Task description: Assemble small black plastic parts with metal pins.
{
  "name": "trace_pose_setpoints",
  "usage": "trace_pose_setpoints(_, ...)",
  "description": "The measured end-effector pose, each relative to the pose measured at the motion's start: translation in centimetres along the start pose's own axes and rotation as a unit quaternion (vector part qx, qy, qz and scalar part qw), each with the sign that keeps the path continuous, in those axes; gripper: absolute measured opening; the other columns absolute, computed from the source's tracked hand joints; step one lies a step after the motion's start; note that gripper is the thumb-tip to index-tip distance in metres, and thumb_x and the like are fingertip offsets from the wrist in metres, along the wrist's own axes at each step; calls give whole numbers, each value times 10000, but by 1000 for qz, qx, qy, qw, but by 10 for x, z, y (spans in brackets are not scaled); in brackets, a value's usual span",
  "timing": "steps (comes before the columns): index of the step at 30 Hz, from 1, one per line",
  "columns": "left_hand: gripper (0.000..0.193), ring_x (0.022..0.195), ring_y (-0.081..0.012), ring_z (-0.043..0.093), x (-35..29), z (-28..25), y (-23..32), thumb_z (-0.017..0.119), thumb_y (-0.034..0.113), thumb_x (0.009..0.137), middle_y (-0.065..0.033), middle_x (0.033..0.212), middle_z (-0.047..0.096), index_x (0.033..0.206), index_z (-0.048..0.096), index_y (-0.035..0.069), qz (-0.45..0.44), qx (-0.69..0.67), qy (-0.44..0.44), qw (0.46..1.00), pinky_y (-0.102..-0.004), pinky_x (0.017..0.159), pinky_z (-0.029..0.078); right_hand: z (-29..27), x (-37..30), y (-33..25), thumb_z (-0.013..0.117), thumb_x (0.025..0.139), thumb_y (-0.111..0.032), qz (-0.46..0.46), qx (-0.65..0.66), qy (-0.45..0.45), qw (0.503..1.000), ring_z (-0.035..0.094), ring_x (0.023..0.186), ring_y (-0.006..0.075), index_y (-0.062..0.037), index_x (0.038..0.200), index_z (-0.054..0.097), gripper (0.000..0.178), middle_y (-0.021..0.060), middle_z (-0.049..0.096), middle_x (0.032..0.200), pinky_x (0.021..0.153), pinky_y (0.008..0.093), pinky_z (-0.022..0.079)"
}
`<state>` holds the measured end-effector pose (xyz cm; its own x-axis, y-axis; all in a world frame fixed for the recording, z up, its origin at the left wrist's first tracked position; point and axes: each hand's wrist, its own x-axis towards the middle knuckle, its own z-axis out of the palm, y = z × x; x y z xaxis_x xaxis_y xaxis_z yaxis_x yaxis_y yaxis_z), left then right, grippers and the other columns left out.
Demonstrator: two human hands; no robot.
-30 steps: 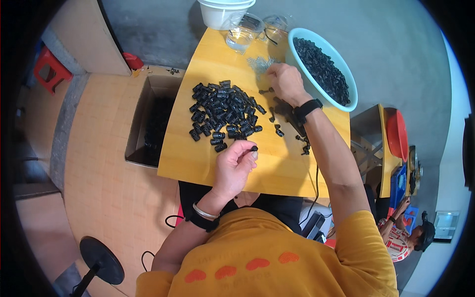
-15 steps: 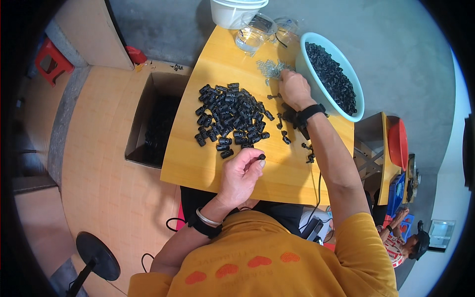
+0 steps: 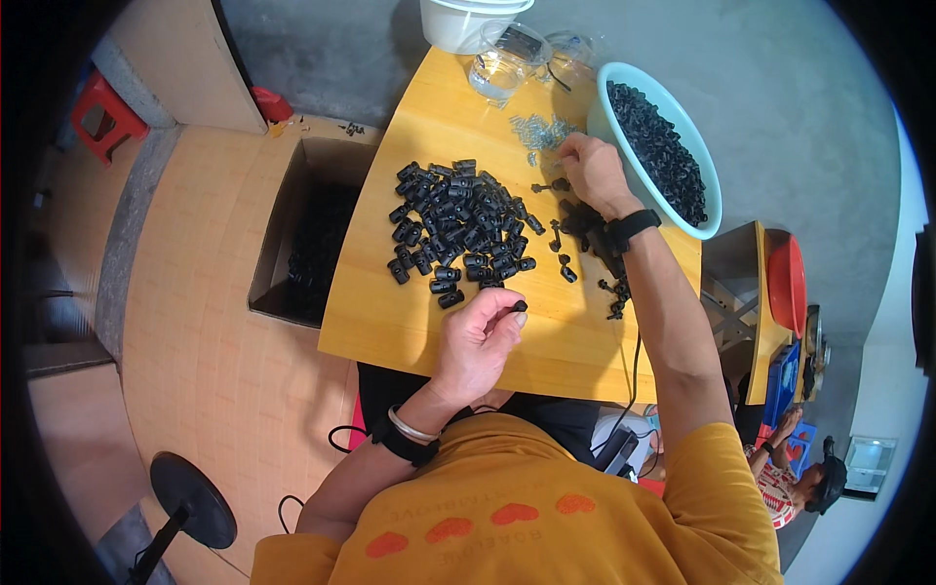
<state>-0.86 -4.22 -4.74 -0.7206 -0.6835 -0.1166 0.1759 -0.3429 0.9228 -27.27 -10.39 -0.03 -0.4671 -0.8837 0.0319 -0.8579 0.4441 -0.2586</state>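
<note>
My left hand (image 3: 478, 341) is closed near the table's front edge, pinching a small black plastic cord lock part (image 3: 520, 306) between thumb and fingertips. Beyond it lies a loose pile of black cord locks (image 3: 458, 222). Farther off, my right hand (image 3: 597, 174) is closed in a pinch beside a scatter of small silvery metal springs (image 3: 539, 131). Whatever its fingertips hold is too small to make out. Under and beside that wrist are several black plastic pieces (image 3: 568, 268) and a dark, partly hidden object.
A pale blue basin (image 3: 712, 185) full of small black parts stands at the far right of the wooden table (image 3: 390, 336). Clear plastic cups (image 3: 497, 73) and a white tub (image 3: 468, 29) sit at the back. Left of the table is an open cardboard box (image 3: 278, 234). Another person (image 3: 785, 473) sits at right.
My right hand has drawn slightly right and away from the springs, its fingers pinched together. My left hand keeps its hold on the cord lock part, nearly still. The view has shifted slightly.
</note>
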Motion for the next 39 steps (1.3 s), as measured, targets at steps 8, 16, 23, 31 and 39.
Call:
trace_pose_setpoints(8,144,635,-56,528,-3,0,0,552,47,867,-12,763,565,1003,535,4,7,-2,0,1000,-192,576,446,-3,-10,-26,515,769,-132,-15,11,-83,996,591,840,351,-70,854,638,162,177,627,859,752,403,464)
trace_pose_setpoints(16,147,655,-93,565,3,-1,8,528,22,862,-44,782,586,1003,525,-16,-14,-63,-8,998,-209,578,465,-16,-30,-26,559,748,-117,-72,112,7,991,594,659,298,-6,776,604,122,163,609,699,635,362,478)
trace_pose_setpoints(23,160,648,-142,591,-3,1,13,536,35,849,-94,794,614,1002,547,-12,-11,-49,9,999,-240,570,484,-50,-140,-59,578,796,-37,37,517,-63,853,491,477,61,15,868,559,90,10,547,640,425,196,366)
trace_pose_setpoints(31,166,665,-147,611,-28,24,37,549,35,845,-112,807,627,1005,549,-14,-21,-98,-54,994,-239,575,496,-31,-210,-53,586,843,-51,51,638,-36,768,567,639,71,-4,966,586,132,50,645,828,547,186,423)
trace_pose_setpoints(39,152,658,-106,609,-42,41,48,560,30,851,-79,791,628,994,551,-20,-27,-104,-75,991,-202,558,487,-25,-226,-51,589,832,-7,-52,686,25,726,558,783,95,-3,933,608,102,37,600,888,717,220,454)
